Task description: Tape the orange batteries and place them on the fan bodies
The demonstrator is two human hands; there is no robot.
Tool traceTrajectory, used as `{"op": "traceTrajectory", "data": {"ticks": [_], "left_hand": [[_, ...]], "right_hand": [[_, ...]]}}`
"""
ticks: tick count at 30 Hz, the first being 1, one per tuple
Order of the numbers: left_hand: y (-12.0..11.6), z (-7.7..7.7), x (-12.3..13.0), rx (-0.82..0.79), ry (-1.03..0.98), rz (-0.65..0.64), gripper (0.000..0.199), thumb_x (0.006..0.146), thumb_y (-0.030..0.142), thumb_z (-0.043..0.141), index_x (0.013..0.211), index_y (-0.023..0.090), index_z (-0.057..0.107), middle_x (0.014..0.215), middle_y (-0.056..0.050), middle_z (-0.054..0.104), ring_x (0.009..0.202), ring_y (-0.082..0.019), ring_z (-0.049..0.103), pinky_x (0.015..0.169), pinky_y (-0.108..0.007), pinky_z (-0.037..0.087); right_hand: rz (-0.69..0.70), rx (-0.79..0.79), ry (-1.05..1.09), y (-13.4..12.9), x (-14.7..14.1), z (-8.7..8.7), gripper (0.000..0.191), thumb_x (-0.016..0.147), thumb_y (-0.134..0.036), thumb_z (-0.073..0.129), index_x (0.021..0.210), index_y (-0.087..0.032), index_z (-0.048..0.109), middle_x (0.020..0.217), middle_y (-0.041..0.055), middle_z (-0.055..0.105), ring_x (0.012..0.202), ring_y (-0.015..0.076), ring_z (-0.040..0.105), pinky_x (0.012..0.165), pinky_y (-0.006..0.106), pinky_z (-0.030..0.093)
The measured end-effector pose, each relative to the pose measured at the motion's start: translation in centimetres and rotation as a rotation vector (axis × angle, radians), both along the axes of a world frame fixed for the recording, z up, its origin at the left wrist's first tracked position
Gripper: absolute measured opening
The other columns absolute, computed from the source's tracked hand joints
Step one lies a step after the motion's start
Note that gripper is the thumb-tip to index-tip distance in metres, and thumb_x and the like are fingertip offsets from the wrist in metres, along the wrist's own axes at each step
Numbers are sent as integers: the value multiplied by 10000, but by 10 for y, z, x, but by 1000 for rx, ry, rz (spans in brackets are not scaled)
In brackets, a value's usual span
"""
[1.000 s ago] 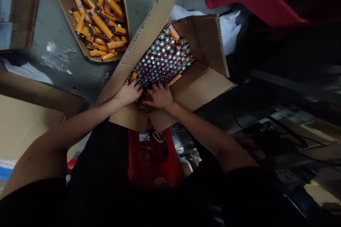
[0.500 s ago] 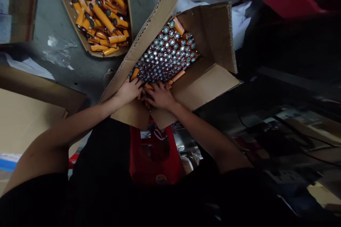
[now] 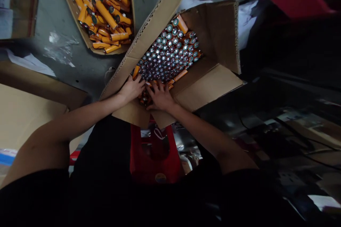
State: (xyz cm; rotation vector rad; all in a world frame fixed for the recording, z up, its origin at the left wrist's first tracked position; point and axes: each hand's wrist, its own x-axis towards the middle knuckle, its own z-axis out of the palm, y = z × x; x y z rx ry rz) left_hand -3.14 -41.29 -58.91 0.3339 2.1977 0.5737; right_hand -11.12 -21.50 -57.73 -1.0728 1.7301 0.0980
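1. State: L hand (image 3: 132, 88) and R hand (image 3: 161, 97) apart but near each other, both in near end of box (image 3: 204, 94). L fingers curled onto cells, grip hidden, can't tell if clamped. R fingers spread on cells, no clear grip.
2. Cells (image 3: 167, 44): mostly on end, packed beyond both hands. Jumbled ones btwn hands; prob weakest spot, pushing there could tip neighbors.
3. Wires: thin leads among cells nr fingers. Snag/tear risk if a fingertip hooks one; short risk if bare ends touch (insulation n/v).
4. Flat cell (image 3: 180, 75) just R of R hand, another (image 3: 136, 72) beside L fingers. Could get wedged if pack is squeezed sideways.
5. Tall flap (image 3: 157, 17) beyond L hand leans outward; forearm bump could flex wall, loosen rows.
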Motion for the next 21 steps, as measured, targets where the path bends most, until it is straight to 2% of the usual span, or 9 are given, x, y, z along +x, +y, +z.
{"op": "traceTrajectory", "data": {"ticks": [2, 4, 8, 11, 14, 17, 19, 21], "left_hand": [[-2, 3, -2, 11, -13, -24, 499, 1096, 107, 394, 1463, 172, 726, 1570, -210, 633, 1623, -462, 371, 1191, -690, 438], [-4, 8, -2, -6, -25, -69, 481, 1105, 95, 388, 1448, 127, 724, 1563, -233, 637, 1635, -474, 359, 1196, -705, 436], [-4, 22, 0, -55, -29, -112, 442, 1133, 111, 385, 1433, 56, 705, 1510, -265, 679, 1652, -449, 354, 1248, -721, 393], [-2, 32, 2, -103, -15, -77, 436, 1136, 100, 374, 1396, 58, 722, 1414, -231, 745, 1587, -365, 469, 1294, -667, 362], [-1, 41, -3, -157, -67, -108, 404, 1111, 90, 439, 1357, 78, 760, 1412, -229, 755, 1532, -376, 537, 1293, -660, 377], [-3, 51, -9, -156, -103, -145, 419, 1052, 52, 475, 1329, 89, 786, 1415, -249, 755, 1522, -429, 553, 1235, -661, 458], [-10, 54, -2, -110, -42, -95, 500, 1025, 29, 400, 1326, 118, 789, 1373, -234, 777, 1494, -438, 580, 1142, -662, 537], [-18, 42, 19, -96, -6, 11, 558, 994, 56, 339, 1275, 182, 804, 1254, -183, 814, 1472, -478, 578, 1014, -717, 583]], "right_hand": [[-3, 6, 39, -1, 13, -1, 990, 983, -519, 758, 1803, -222, 288, 1855, 245, 277, 1652, 551, 279, 1246, 851, 315], [-3, -12, 49, -3, 18, -3, 838, 1027, -421, 694, 1779, -271, 355, 1868, 201, 275, 1643, 528, 306, 1221, 841, 361], [10, -24, 15, -8, 12, -6, 850, 980, -444, 771, 1741, -304, 418, 1850, 175, 327, 1591, 532, 337, 1188, 797, 432], [9, -22, -14, -14, 6, -5, 840, 976, -452, 782, 1731, -355, 426, 1788, 164, 427, 1539, 525, 384, 1155, 778, 470], [9, -29, -24, -18, 0, -5, 745, 1017, -427, 717, 1712, -368, 456, 1754, 162, 466, 1517, 525, 402, 1108, 769, 503], [37, -39, -45, -20, -5, 3, 584, 1065, -381, 633, 1642, -322, 559, 1717, 169, 522, 1504, 500, 435, 1115, 731, 511], [63, -61, -56, -26, -4, 10, 495, 1109, -285, 526, 1595, -332, 607, 1684, 134, 578, 1477, 448, 491, 1097, 651, 546], [82, -70, 5, -35, 2, 10, 551, 1130, -207, 429, 1637, -386, 550, 1685, 92, 590, 1442, 404, 544, 1042, 576, 584]]}}
